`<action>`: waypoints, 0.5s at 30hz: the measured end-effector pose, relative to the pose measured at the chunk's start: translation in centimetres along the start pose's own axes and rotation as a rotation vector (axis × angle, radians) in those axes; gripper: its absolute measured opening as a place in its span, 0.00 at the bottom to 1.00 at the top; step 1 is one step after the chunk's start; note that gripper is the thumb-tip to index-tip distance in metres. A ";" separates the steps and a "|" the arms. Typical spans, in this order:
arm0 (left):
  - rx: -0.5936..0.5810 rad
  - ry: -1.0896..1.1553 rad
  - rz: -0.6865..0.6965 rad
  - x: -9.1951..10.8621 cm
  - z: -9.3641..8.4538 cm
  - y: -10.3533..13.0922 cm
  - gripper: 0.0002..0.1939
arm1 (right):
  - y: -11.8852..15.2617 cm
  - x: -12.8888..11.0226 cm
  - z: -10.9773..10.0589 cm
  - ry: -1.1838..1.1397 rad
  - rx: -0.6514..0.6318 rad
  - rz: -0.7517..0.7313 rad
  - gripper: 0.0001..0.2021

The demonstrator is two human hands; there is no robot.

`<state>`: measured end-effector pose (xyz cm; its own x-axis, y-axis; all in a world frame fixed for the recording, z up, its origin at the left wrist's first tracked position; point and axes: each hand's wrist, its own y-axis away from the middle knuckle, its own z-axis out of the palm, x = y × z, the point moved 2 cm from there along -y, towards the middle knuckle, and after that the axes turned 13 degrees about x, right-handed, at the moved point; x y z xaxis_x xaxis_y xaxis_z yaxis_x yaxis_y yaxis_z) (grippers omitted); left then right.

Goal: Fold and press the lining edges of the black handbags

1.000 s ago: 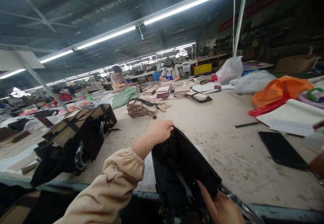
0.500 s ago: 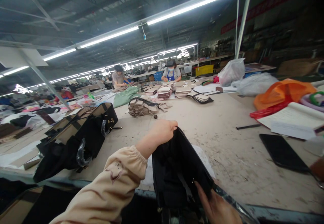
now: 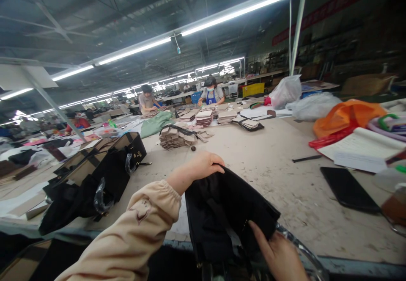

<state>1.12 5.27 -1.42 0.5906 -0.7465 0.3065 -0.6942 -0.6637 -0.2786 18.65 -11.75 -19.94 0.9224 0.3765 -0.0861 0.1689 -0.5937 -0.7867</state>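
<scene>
A black bag [image 3: 218, 213] stands tilted at the table's front edge, its mouth facing me and its dark inside showing. My left hand [image 3: 204, 166] grips the far top corner of the bag, fingers bent over the rim. At the near right side, my right hand [image 3: 279, 249] holds the bag's wall, thumb on the inside and the other fingers hidden behind it. A plastic-wrapped handle [image 3: 303, 251] curves out beside my right hand. White paper [image 3: 179, 224] shows under the bag.
Black-and-tan bags [image 3: 104, 166] stand on the left. Bundled tan pieces [image 3: 177, 137] lie ahead, with a green cloth [image 3: 157, 122] behind. On the right are a black phone [image 3: 349, 190], a notebook [image 3: 361, 150] and an orange bag [image 3: 345, 118]. Two co-workers [image 3: 212, 92] [image 3: 147, 99] sit across the table.
The bag's right wall has spread outward, so its mouth is wider. My right hand has shifted slightly right, still on the wall. My left hand keeps its corner grip. The view has shifted a little.
</scene>
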 end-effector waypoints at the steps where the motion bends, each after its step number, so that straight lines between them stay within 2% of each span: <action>1: -0.005 0.014 0.000 0.0 0.1 -0.1 0.07 | 0.0 0.0 0.0 0.033 -0.010 -0.064 0.30; 4: -0.017 0.052 -0.005 -0.1 0.3 -0.3 0.06 | 0.1 0.2 0.2 0.042 -0.033 -0.067 0.29; 11: -0.061 0.103 -0.031 -0.7 0.1 -0.5 0.07 | 1.0 0.6 0.9 -0.049 -0.098 0.056 0.27; 15: -0.052 0.104 -0.031 -0.7 0.3 -0.5 0.07 | 0.7 0.5 0.7 -0.023 -0.085 0.019 0.28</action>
<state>1.17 6.10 -1.81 0.5682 -0.7145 0.4082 -0.6980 -0.6812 -0.2208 18.94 -11.50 -20.96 0.9175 0.3808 -0.1151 0.1818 -0.6588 -0.7300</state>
